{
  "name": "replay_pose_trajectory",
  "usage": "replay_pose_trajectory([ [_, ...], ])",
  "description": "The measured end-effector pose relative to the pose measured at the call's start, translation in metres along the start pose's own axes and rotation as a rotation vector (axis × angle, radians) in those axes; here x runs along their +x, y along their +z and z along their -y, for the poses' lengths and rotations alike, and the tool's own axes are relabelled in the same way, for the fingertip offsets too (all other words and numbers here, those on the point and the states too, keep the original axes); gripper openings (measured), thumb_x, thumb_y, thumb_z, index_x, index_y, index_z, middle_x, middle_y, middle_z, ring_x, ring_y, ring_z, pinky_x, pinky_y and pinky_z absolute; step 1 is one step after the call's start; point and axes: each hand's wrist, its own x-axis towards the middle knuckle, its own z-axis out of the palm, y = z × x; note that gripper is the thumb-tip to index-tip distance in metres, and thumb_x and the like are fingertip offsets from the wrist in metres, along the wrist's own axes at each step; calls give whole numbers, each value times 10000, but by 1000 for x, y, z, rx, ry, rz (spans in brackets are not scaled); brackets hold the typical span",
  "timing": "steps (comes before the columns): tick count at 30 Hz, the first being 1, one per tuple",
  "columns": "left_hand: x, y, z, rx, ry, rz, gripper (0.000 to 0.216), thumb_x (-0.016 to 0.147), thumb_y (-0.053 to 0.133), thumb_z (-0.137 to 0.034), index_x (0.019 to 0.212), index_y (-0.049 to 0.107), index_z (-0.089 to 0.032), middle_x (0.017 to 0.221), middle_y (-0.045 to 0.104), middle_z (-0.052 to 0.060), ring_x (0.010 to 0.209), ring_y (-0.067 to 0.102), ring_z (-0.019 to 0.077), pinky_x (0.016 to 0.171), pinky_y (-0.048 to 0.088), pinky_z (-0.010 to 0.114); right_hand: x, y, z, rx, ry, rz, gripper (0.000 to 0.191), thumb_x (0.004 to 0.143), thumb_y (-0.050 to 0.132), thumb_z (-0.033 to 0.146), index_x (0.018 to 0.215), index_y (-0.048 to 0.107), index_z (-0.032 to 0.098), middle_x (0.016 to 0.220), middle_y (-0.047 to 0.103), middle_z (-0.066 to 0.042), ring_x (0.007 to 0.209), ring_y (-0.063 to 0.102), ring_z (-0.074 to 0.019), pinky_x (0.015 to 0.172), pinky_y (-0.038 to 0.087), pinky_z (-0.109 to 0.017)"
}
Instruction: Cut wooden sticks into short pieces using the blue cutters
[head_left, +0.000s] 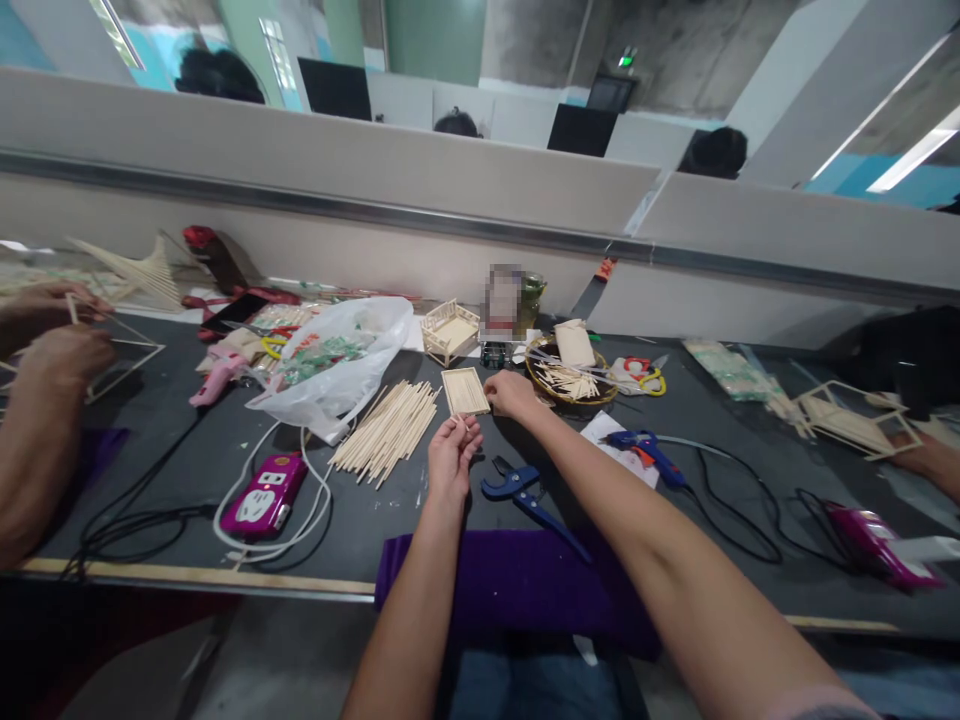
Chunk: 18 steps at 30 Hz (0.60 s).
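As I look down through the head view, a purple cloth (pixel 525 590) lies along the near edge of the bench (pixel 352 530), lower centre of the frame. Just beyond it is the blue cutter (pixel 514 482); a careless sweep of my right arm could knock it. Here's my left hand (pixel 452 450), mid-frame, fingers bent together; whether they pinch a sliver of wood, I can't tell. Left of it, loose sticks (pixel 386 430) lie heaped, and a bump might roll them. Now the stick panel (pixel 465 390), flat at frame centre, just past those fingers. My right hand (pixel 514 395) is at its right edge, fingertips mostly hidden, so I can't call their grip; uneven pushing could skew the panel if its joints are weak. Farther up, right of centre, sits a basket (pixel 576 400); above the panel, a hexagonal tray (pixel 454 332), which an overreach could nudge.
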Motion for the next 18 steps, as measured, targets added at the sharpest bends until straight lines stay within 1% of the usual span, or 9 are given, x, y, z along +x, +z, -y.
replay_pose_trajectory([
  [3,0,-1,1,4,-6,11,117,750,679,-185,847,622,-151,829,704,46,649,638,88,630,510,201,4,5,3,7,22,15,270,826,513,232,1006,714,233,1089,693,-88,1020,621,-220,806,452,-276],
  [6,-1,0,2,-1,6,13,127,738,698,-192,833,627,-145,829,707,53,666,643,95,647,513,209,7,9,7,16,67,31,278,814,522,211,1019,706,170,1070,694,-145,1008,634,-241,808,458,-296],
  [9,-2,2,2,-17,4,12,125,720,709,-157,821,639,-134,810,705,51,689,652,96,667,517,202,9,10,11,44,109,28,293,788,536,162,1032,694,124,1044,696,-176,1001,642,-247,796,456,-289],
  [11,-3,4,0,-20,-12,9,140,705,715,-131,829,652,-127,789,701,47,686,655,94,658,519,192,10,8,12,74,138,15,281,771,539,153,999,698,113,1015,701,-183,974,651,-247,768,457,-281],
  [13,-4,5,-1,-12,-26,8,167,687,729,-122,840,664,-121,770,699,44,675,657,94,641,521,185,9,5,10,101,161,-8,247,775,526,182,935,707,127,977,709,-164,931,657,-237,737,458,-274],
  [15,-5,7,-1,-1,-29,22,195,662,751,-127,840,671,-121,762,699,42,668,658,97,628,525,182,1,3,6,232,147,-73,218,773,513,213,852,705,147,901,718,-117,853,653,-206,698,455,-257],
  [16,-5,7,-1,4,-28,33,205,647,764,-133,830,673,-121,759,699,41,668,660,99,621,527,181,-6,4,3,359,127,-122,206,762,516,225,823,699,153,846,714,-87,796,643,-184,671,451,-246],
  [18,-7,9,0,20,-27,65,222,614,790,-154,803,676,-124,753,698,38,668,662,106,606,529,179,-25,7,-2,721,66,-207,208,722,538,248,828,686,145,727,679,-32,659,596,-144,594,436,-229],
])
